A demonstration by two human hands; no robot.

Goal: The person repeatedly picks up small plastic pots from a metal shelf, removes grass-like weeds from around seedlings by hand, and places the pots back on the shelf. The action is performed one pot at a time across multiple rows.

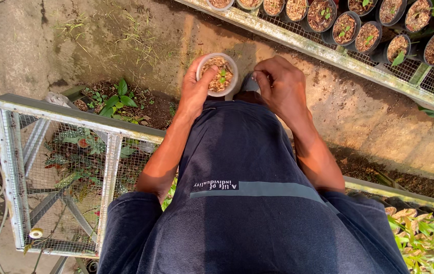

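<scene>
Left hand [195, 89] cups small white pot [218, 74] with seedling, centre, above concrete path [49, 45]. Right hand [280, 83] curled beside rim, pinch apparently empty. One-handed grip risks tipping, spilling mix.

The small round white pot [217, 74] your left hand [195, 91] grips looks like smooth, thin plastic, filled with coarse, dry tan wood chips. Your dark navy shirt [247, 203] is soft matt cloth with a flat grey printed band. Beneath you, the pale painted metal frame [75, 114] looks chipped and weathered, and its wire mesh panel [59, 172] is fine and dull. The concrete floor [49, 40] is rough, stained and patchy. The round black nursery pots [346, 28] on the far rack look like matt plastic, holding the same chippy mix.
</scene>
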